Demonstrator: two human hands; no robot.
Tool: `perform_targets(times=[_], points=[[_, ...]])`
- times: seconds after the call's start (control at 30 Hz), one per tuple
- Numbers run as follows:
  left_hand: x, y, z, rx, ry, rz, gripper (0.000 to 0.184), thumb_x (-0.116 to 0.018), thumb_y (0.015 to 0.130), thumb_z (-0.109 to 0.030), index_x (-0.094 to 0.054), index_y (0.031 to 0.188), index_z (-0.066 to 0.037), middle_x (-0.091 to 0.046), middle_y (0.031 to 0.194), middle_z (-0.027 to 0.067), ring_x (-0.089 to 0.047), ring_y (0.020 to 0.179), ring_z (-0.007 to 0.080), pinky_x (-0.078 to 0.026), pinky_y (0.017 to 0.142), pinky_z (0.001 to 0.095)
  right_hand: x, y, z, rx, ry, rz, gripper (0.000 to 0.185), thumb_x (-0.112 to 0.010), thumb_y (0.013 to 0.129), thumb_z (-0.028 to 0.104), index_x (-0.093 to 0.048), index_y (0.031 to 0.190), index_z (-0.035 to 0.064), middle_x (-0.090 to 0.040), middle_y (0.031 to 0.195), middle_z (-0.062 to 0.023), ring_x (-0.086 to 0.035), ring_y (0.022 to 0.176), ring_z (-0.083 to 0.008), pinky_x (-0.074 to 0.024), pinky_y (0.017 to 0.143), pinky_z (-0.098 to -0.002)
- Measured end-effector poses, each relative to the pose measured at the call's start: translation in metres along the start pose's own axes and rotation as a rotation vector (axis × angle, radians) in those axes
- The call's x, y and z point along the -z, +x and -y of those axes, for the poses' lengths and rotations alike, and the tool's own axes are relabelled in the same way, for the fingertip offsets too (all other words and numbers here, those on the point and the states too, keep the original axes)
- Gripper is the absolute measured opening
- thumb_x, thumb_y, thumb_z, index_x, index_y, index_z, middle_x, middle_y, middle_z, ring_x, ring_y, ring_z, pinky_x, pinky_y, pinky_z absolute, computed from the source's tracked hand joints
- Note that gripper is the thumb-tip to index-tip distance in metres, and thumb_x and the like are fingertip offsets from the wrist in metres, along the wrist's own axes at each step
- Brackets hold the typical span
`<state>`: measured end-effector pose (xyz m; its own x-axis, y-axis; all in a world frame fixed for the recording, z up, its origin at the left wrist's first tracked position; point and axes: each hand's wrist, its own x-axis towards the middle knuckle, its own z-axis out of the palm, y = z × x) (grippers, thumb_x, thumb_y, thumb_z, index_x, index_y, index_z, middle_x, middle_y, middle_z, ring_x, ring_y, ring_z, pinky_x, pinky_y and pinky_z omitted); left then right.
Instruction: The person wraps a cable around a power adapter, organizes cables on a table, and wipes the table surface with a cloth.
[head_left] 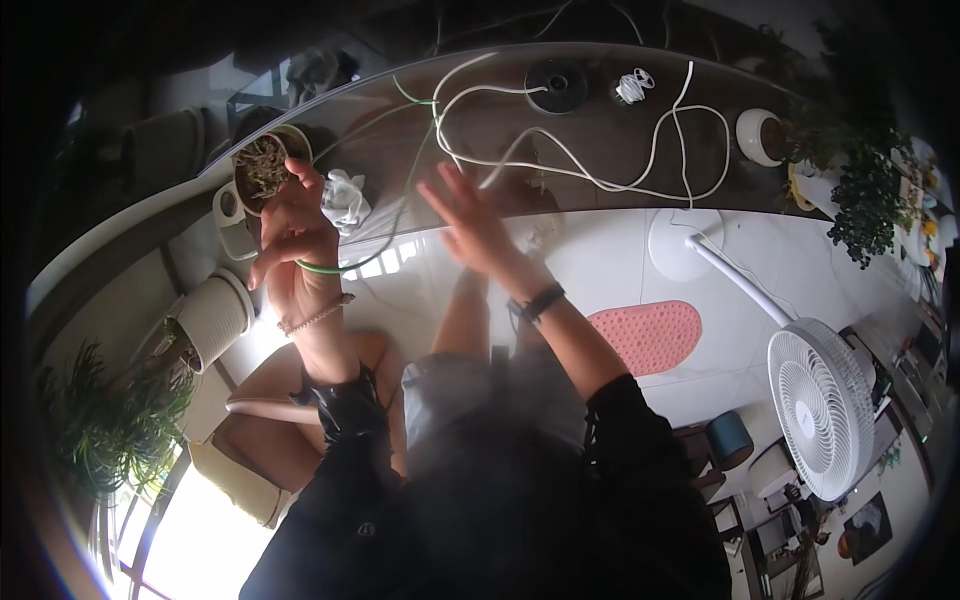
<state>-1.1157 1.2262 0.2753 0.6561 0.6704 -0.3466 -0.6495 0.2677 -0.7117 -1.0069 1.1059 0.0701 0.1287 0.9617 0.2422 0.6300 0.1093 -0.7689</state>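
Note:
A thin green cord (408,190) runs from my left hand (298,225) up to the dark table, where it meets a looped white cable (560,165). My left hand is curled around the cord's near end, beside a plant pot (262,165) and a crumpled white plastic bag (345,200). Over the table's near edge, my right hand (474,228) has its fingers apart and holds nothing that I can see. Its fingertips are close to the white cable; whether they touch the cable I cannot tell.
On the dark table (370,135) are a black disc (556,86), a bundled white cord (633,86) and a white round pot (760,136). A white fan (822,410) stands at the right, near a pink mat (648,336). A potted plant (215,320) is at the left.

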Motion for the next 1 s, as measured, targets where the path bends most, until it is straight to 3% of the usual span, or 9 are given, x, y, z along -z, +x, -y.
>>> perform_targets(times=[0.2, 0.37, 0.5, 0.6, 0.67, 0.73, 0.83, 0.9, 1.0], points=[[-0.005, -0.034, 0.040, 0.121, -0.103, 0.060, 0.040, -0.036, 0.093, -0.005, -0.026, 0.131, 0.004, -0.040, 0.067, 0.0069, -0.039, 0.045, 0.0124, -0.051, 0.031, 0.0326, -0.033, 0.023, -0.010, -0.472, 0.397, -0.233, 0.082, -0.076, 0.070, 0.011, -0.034, 0.140, 0.0142, -0.039, 0.133, -0.0228, -0.053, 0.108, -0.0335, -0.0494, 0.082, -0.0375], [-0.007, -0.057, 0.037, 0.166, -0.039, 0.046, 0.038, -0.026, 0.100, -0.016, -0.026, 0.136, -0.003, -0.041, 0.069, 0.0054, -0.038, 0.045, 0.0102, -0.050, 0.032, 0.0291, -0.008, 0.037, 0.012, -0.089, 0.307, 0.054, 0.061, -0.077, 0.072, 0.019, -0.049, 0.126, 0.0160, -0.051, 0.125, -0.0068, -0.062, 0.087, -0.0233, -0.0517, 0.070, -0.0361], [-0.020, -0.079, 0.028, 0.129, 0.172, -0.083, 0.037, -0.025, 0.102, -0.017, -0.030, 0.136, -0.003, -0.039, 0.067, 0.0035, -0.037, 0.044, 0.0093, -0.045, 0.030, 0.0239, -0.012, 0.023, 0.021, -0.146, 0.375, 0.260, 0.045, -0.068, 0.084, 0.024, -0.051, 0.124, 0.0112, -0.063, 0.108, -0.0065, -0.063, 0.080, -0.0203, -0.0516, 0.071, -0.0317], [-0.022, -0.116, 0.009, 0.111, 0.897, -0.273, 0.035, -0.030, 0.102, -0.019, -0.035, 0.134, -0.005, -0.037, 0.066, 0.0001, -0.035, 0.042, 0.0071, -0.035, 0.028, 0.0197, -0.025, 0.002, 0.014, -0.667, 0.940, 0.115, 0.037, -0.060, 0.090, 0.021, -0.051, 0.122, 0.0064, -0.061, 0.113, -0.0104, -0.064, 0.088, -0.0211, -0.0518, 0.078, -0.0321], [-0.017, -0.132, 0.024, 0.220, 1.697, -0.642, 0.032, -0.042, 0.098, -0.022, -0.042, 0.128, -0.010, -0.039, 0.068, -0.0017, -0.024, 0.042, 0.0027, -0.016, 0.030, 0.0159, -0.015, 0.009, 0.007, -0.902, 1.569, -0.094, 0.043, -0.055, 0.092, 0.022, -0.044, 0.127, -0.0005, -0.054, 0.120, -0.0178, -0.063, 0.097, -0.0251, -0.0522, 0.085, -0.0353], [0.008, -0.137, 0.036, 0.368, 2.036, -0.734, 0.032, -0.044, 0.098, -0.026, -0.043, 0.126, -0.010, -0.043, 0.068, -0.0020, -0.031, 0.045, 0.0033, -0.024, 0.035, 0.0176, 0.014, 0.035, 0.023, -1.149, 1.800, -0.115, 0.042, -0.055, 0.092, 0.022, -0.044, 0.127, 0.0005, -0.055, 0.118, -0.0167, -0.062, 0.101, -0.0259, -0.0526, 0.085, -0.0355], [0.062, -0.159, -0.007, 0.636, 2.516, -0.499, 0.036, -0.041, 0.098, -0.027, -0.040, 0.129, -0.009, -0.050, 0.072, 0.0003, -0.038, 0.048, 0.0051, -0.032, 0.041, 0.0194, 0.017, 0.063, 0.039, -1.063, 1.391, 0.135, 0.038, -0.055, 0.093, 0.022, -0.046, 0.123, 0.0006, -0.057, 0.112, -0.0157, -0.063, 0.087, -0.0209, -0.0525, 0.075, -0.0304], [0.085, -0.165, -0.033, 0.582, 2.766, -0.452, 0.041, -0.040, 0.099, -0.031, -0.041, 0.131, -0.006, -0.054, 0.077, 0.0024, -0.043, 0.051, 0.0064, -0.037, 0.045, 0.0196, -0.005, 0.068, 0.019, -1.019, 1.379, 0.190, 0.034, -0.054, 0.094, 0.019, -0.047, 0.121, -0.0001, -0.059, 0.108, -0.0153, -0.057, 0.074, -0.0160, -0.0493, 0.067, -0.0277], [0.052, -0.127, -0.042, 0.404, 2.398, -0.455, 0.042, -0.042, 0.098, -0.035, -0.049, 0.125, -0.004, -0.055, 0.076, 0.0009, -0.048, 0.058, 0.0064, -0.040, 0.047, 0.0213, -0.026, 0.070, 0.002, -1.047, 1.498, 0.135, 0.027, -0.049, 0.093, 0.008, -0.049, 0.118, -0.0014, -0.060, 0.098, -0.0153, -0.042, 0.058, -0.0080, -0.0379, 0.050, -0.0202]])
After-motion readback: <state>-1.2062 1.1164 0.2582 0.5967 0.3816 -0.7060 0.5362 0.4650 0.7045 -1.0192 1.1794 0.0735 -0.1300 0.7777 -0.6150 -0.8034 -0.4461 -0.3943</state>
